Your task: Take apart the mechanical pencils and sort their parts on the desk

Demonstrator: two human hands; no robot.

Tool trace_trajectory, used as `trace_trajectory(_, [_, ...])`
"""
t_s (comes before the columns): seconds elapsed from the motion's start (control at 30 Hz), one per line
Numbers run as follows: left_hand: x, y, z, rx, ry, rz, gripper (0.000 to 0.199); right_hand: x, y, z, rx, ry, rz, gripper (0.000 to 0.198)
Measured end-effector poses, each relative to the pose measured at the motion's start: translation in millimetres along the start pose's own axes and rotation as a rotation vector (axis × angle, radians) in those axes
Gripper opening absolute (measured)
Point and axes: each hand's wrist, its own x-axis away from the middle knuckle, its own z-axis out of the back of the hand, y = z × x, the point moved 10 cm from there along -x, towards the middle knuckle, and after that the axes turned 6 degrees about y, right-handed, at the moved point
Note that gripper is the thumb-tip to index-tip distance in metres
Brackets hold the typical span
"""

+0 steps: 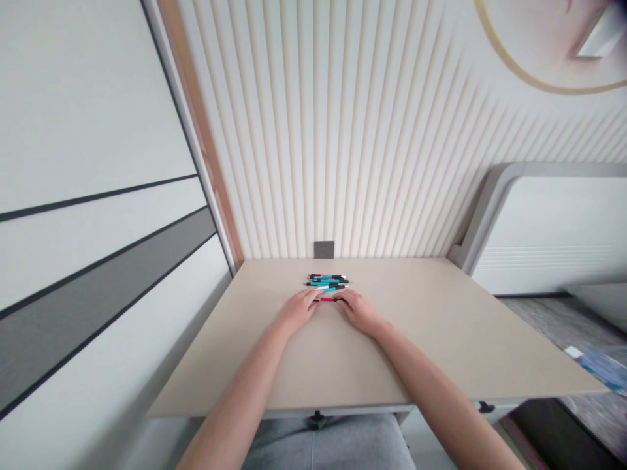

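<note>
A red pen (327, 299) with dark ends lies crosswise on the beige desk, between my two hands. The fingers of my left hand (300, 311) are closed on its left end, and those of my right hand (359, 310) on its right end. Just beyond it lies a small pile of pens (327, 281), several of them blue and black, some with red or white parts. The nearest one, a white and blue pen (332, 288), lies slightly tilted close to my left fingertips. My fingers partly cover the red pen's ends.
The beige desk (416, 352) runs up to a ribbed white wall (313, 130) with a dark socket (324, 249). A white and grey cabinet (108, 261) stands on the left. To the right are a bed headboard (548, 228) and a blue clear plastic item (602, 369).
</note>
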Motion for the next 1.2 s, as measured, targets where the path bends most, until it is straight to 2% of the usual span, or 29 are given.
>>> trace_trajectory(0.1, [-0.7, -15.0, 5.7, 0.073, 0.062, 0.056, 0.024, 0.8, 7.9, 6.9, -0.026, 0.016, -0.017, 0.025])
trace_trajectory(0.2, [-0.9, -18.9, 4.5, 0.082, 0.049, 0.047, 0.016, 2.2, 18.2, 12.5, -0.056, 0.035, -0.06, 0.024])
trace_trajectory(0.37, [-1.1, -18.6, 2.2, 0.074, 0.019, 0.04, 0.017, 3.3, 25.7, 18.1, -0.05, 0.056, -0.118, 0.021])
trace_trajectory(0.53, [-1.1, -22.2, 6.3, 0.112, 0.051, 0.075, 0.018, 4.6, 29.1, 10.0, 0.022, -0.02, -0.162, 0.028])
trace_trajectory(0.63, [-1.0, -20.9, 4.8, 0.126, 0.035, 0.075, 0.017, 4.8, 31.6, 9.7, 0.041, -0.016, -0.19, 0.016])
trace_trajectory(0.8, [-1.2, -22.3, 9.9, 0.186, 0.077, 0.117, 0.017, 3.9, 24.0, 9.1, 0.04, -0.018, -0.107, 0.018])
trace_trajectory(0.97, [-0.3, -28.0, 19.6, 0.251, 0.153, 0.175, 0.017, 6.6, 33.7, 11.6, 0.008, -0.001, -0.202, 0.023])
trace_trajectory(1.2, [-0.6, -26.0, 15.7, 0.245, 0.12, 0.162, 0.017, 3.6, 20.7, 10.6, -0.071, -0.04, -0.131, 0.029])
